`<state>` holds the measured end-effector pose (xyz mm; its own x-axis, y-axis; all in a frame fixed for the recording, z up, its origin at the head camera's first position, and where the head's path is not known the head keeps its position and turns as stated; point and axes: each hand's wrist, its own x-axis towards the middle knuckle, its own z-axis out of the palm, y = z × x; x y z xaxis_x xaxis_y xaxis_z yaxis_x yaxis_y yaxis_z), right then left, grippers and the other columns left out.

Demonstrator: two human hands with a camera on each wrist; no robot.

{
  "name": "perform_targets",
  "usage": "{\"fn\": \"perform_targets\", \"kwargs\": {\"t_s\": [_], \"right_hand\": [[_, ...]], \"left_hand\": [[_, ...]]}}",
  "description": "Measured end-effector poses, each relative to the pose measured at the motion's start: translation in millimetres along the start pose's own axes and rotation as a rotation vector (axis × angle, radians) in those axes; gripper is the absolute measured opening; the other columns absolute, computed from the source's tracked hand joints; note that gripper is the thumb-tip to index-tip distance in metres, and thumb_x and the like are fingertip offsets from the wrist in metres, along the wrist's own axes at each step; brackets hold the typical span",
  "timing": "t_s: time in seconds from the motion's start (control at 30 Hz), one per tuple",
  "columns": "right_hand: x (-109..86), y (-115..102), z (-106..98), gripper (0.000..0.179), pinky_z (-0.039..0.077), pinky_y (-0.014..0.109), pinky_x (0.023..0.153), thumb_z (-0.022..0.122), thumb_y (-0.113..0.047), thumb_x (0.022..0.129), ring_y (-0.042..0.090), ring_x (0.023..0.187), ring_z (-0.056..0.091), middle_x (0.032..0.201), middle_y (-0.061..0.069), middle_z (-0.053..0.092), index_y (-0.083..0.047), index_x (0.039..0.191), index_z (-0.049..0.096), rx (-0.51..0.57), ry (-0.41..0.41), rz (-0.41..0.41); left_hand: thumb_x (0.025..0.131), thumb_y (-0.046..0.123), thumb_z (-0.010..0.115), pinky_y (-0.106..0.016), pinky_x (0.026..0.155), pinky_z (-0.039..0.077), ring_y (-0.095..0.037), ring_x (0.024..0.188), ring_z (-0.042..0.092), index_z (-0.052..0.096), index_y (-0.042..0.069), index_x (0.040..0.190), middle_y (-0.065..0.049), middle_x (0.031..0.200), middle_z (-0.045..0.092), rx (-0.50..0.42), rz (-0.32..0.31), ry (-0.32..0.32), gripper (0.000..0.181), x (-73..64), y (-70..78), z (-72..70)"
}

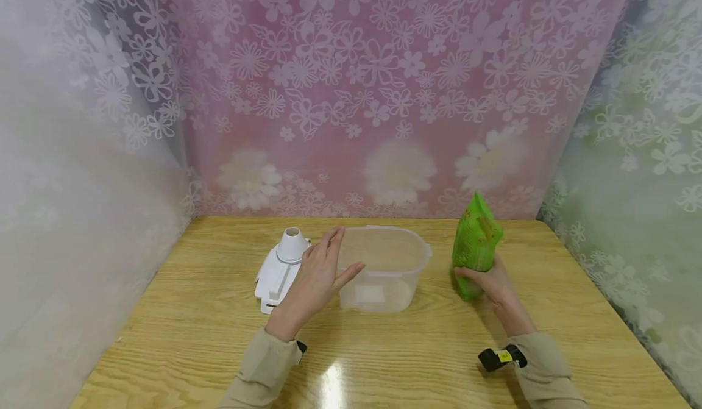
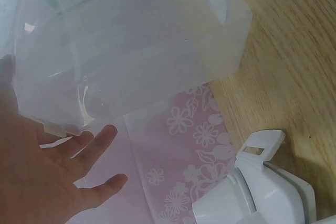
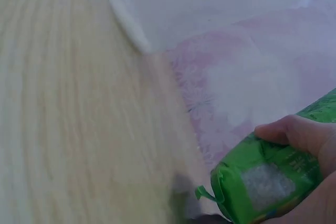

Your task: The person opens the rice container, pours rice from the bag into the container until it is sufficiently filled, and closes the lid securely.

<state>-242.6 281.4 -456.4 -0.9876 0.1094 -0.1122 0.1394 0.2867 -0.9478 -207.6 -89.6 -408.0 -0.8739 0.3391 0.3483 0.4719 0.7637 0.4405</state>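
Note:
A clear plastic container (image 1: 384, 284) stands open-topped in the middle of the wooden table. At its left rim is my left hand (image 1: 314, 275), its fingers extended and thumb spread; in the left wrist view the fingertips (image 2: 107, 132) are right by the rim. My right hand (image 1: 496, 287) grips a green plastic bag (image 1: 476, 238) near its lower end, to the right of the container. Through a small window in the bag (image 3: 273, 182), whitish contents show in the right wrist view. The bag stands roughly upright, its top end pointed.
Left of the container lies a white plastic lid (image 1: 271, 281) with a cone-shaped spout (image 1: 293, 245), partly behind my left hand. A floral curtain (image 1: 384, 92) hangs along the table's back edge, with more curtains at both sides.

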Motion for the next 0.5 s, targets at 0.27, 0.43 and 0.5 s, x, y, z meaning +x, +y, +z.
{"fn": "perform_targets", "kwargs": {"t_s": [0.27,0.43,0.5], "right_hand": [[-15.9,-27,-2,0.082,0.053,0.020,0.082,0.075,-0.016,0.093,-0.004,0.097,0.056,0.135,0.009,0.046,-0.008,0.155,0.022,0.045,-0.053,-0.055],[-24.3,-50,0,0.080,0.053,0.024,0.084,0.073,-0.022,0.096,0.001,0.102,0.055,0.140,0.013,0.043,-0.010,0.156,0.022,0.008,-0.083,-0.112],[-26.3,-60,0,0.078,0.053,0.026,0.084,0.072,-0.023,0.096,0.004,0.103,0.055,0.138,0.011,0.043,-0.011,0.156,0.023,-0.002,-0.091,-0.138]], "left_hand": [[0.103,0.059,0.046,-0.058,0.116,0.030,-0.035,0.144,0.039,0.023,0.004,0.161,-0.015,0.162,0.030,0.000,0.000,-0.005,0.082,-0.1,1.2,-0.9],[0.103,0.059,0.045,-0.058,0.117,0.030,-0.034,0.145,0.038,0.023,0.005,0.161,-0.015,0.163,0.029,-0.006,-0.006,-0.009,0.082,-0.4,1.0,-1.5],[0.103,0.060,0.045,-0.058,0.117,0.029,-0.034,0.146,0.037,0.023,0.005,0.161,-0.014,0.163,0.029,-0.012,-0.008,-0.009,0.083,-0.5,1.1,-1.5]]}}
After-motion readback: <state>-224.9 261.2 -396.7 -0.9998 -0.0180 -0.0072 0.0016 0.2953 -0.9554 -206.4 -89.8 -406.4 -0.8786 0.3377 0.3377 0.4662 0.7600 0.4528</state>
